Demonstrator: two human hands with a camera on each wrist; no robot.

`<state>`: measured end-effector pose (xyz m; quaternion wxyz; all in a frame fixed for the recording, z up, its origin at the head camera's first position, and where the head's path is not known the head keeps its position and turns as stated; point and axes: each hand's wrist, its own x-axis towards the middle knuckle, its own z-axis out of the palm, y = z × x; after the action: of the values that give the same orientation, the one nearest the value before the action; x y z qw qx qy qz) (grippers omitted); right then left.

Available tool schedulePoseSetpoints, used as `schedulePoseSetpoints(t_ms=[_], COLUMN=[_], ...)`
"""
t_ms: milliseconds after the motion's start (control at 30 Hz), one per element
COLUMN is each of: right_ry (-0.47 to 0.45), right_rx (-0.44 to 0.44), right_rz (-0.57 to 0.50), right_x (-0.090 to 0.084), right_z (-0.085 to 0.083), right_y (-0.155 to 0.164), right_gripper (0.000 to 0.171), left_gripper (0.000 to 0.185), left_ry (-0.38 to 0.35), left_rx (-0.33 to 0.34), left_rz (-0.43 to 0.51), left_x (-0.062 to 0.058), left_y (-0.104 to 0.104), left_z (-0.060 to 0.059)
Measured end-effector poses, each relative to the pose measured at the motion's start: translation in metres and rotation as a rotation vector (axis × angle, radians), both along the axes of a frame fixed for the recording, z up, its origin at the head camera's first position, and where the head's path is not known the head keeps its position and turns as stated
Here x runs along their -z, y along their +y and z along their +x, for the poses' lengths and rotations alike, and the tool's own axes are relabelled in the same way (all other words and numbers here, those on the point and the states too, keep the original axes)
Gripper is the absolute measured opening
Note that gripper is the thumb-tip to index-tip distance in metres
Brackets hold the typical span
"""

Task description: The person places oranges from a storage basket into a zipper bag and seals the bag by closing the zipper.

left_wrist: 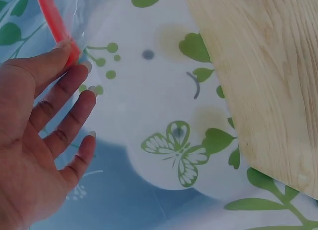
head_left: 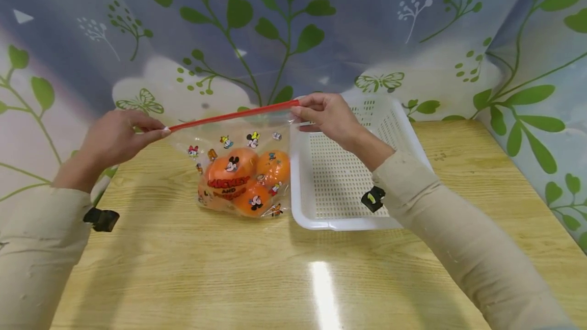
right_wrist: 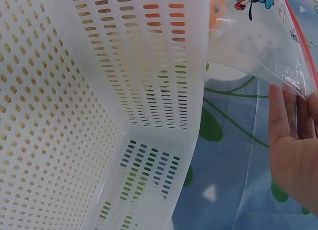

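A clear zip bag (head_left: 238,167) printed with cartoon mice stands on the wooden table (head_left: 293,269), holding several oranges (head_left: 273,167). Its red zip strip (head_left: 234,114) is stretched taut between my hands. My left hand (head_left: 162,130) pinches the strip's left end (left_wrist: 69,48) between thumb and forefinger, the other fingers spread out. My right hand (head_left: 295,108) pinches the right end of the strip, just above the basket's near-left corner; the bag's edge (right_wrist: 298,66) runs past its fingers (right_wrist: 285,115).
A white perforated plastic basket (head_left: 390,116) sits right of the bag, its wall (right_wrist: 164,66) filling the right wrist view. A leaf-and-butterfly printed cloth (head_left: 293,29) hangs behind and at both sides of the table.
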<state>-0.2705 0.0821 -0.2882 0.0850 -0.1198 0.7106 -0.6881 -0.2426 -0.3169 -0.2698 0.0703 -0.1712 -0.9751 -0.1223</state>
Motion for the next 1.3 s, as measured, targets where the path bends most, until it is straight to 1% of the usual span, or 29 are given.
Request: schedulePoseSetpoints(t_ms=[100, 200, 300, 367, 433, 567, 633, 700, 733, 833, 933, 1000, 1100, 1200, 1300], right_ry=[-0.005, -0.012, -0.016, -0.014, -0.007, 0.011, 0.018, 0.019, 0.018, 0.010, 0.002, -0.003, -0.012, -0.017, -0.006], right_rx=[-0.004, -0.008, -0.011, -0.010, -0.010, -0.013, -0.014, -0.015, -0.015, -0.018, -0.017, -0.016, -0.025, -0.049, -0.073], right_rz=[-0.001, -0.014, -0.042, -0.063, -0.079, -0.100, -0.112, -0.124, -0.131, -0.141, -0.146, -0.151, -0.155, -0.159, -0.148], right_x=[0.001, 0.002, 0.005, 0.006, 0.008, 0.009, 0.009, 0.009, 0.009, 0.010, 0.011, 0.011, 0.009, 0.006, 0.002], right_z=[0.000, 0.000, -0.001, -0.001, -0.001, 0.000, 0.001, 0.002, 0.002, 0.004, 0.005, 0.007, 0.011, 0.017, 0.025], right_y=[0.000, 0.001, 0.002, 0.003, 0.003, 0.002, 0.001, 0.000, 0.000, -0.001, 0.000, 0.000, 0.000, -0.001, -0.001], right_gripper=[0.018, 0.019, 0.020, 0.019, 0.018, 0.017, 0.017, 0.016, 0.016, 0.014, 0.012, 0.011, 0.011, 0.012, 0.014], left_gripper=[0.039, 0.038, 0.036, 0.038, 0.046, 0.072, 0.075, 0.071, 0.070, 0.063, 0.054, 0.046, 0.035, 0.032, 0.034], left_ry=[0.001, 0.021, 0.046, 0.036, 0.001, -0.112, -0.181, -0.252, -0.287, -0.410, -0.485, -0.512, -0.533, -0.556, -0.593], left_rx=[-0.009, -0.001, 0.005, -0.010, -0.039, -0.109, -0.110, -0.097, -0.082, -0.039, 0.020, 0.066, 0.147, 0.257, 0.381], left_rz=[0.022, 0.051, 0.110, 0.172, 0.248, 0.407, 0.512, 0.632, 0.688, 0.910, 1.135, 1.288, 1.469, 1.594, 1.710], left_x=[0.003, 0.007, 0.012, 0.017, 0.022, 0.035, 0.045, 0.056, 0.062, 0.078, 0.088, 0.091, 0.091, 0.090, 0.087], left_y=[0.000, 0.003, 0.005, 0.006, 0.007, 0.005, 0.004, 0.004, 0.004, 0.007, 0.014, 0.018, 0.023, 0.023, 0.020], left_z=[0.002, 0.004, 0.006, 0.007, 0.008, 0.012, 0.012, 0.012, 0.011, 0.010, 0.008, 0.006, 0.006, 0.009, 0.018])
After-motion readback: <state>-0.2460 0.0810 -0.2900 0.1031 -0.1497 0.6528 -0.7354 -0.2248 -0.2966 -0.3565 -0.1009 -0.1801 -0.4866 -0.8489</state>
